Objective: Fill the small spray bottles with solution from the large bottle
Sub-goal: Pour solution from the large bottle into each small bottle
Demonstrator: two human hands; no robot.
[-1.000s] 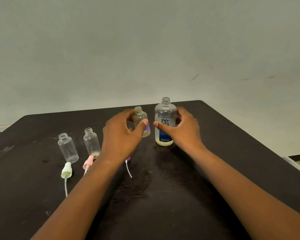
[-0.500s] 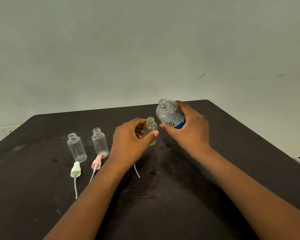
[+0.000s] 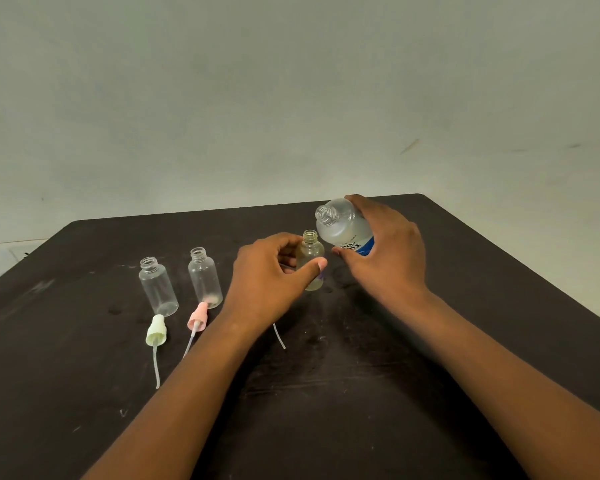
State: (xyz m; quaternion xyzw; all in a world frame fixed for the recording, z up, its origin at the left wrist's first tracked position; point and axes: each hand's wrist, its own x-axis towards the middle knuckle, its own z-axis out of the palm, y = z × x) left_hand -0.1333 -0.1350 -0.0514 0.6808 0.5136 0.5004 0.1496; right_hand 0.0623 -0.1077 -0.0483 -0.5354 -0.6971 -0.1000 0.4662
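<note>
My right hand (image 3: 385,258) grips the large clear bottle (image 3: 343,223) with a blue label, lifted off the table and tilted left, its open mouth just above and right of a small bottle. My left hand (image 3: 271,275) holds that small open bottle (image 3: 310,254) upright on the dark table (image 3: 361,375); it has some yellowish liquid in it. Two more small open bottles stand further left, one (image 3: 157,285) above a pale green spray cap (image 3: 156,330), the other (image 3: 205,277) above a pink spray cap (image 3: 198,317).
Each spray cap lies on the table with its thin dip tube pointing toward me. A third dip tube (image 3: 279,336) shows below my left wrist. The table's far edge meets a plain wall (image 3: 291,98); its right edge slopes down at the right.
My right hand lifted the large bottle off the table and tilted it leftward toward the small bottle's mouth. My left hand kept its hold on the small bottle.
</note>
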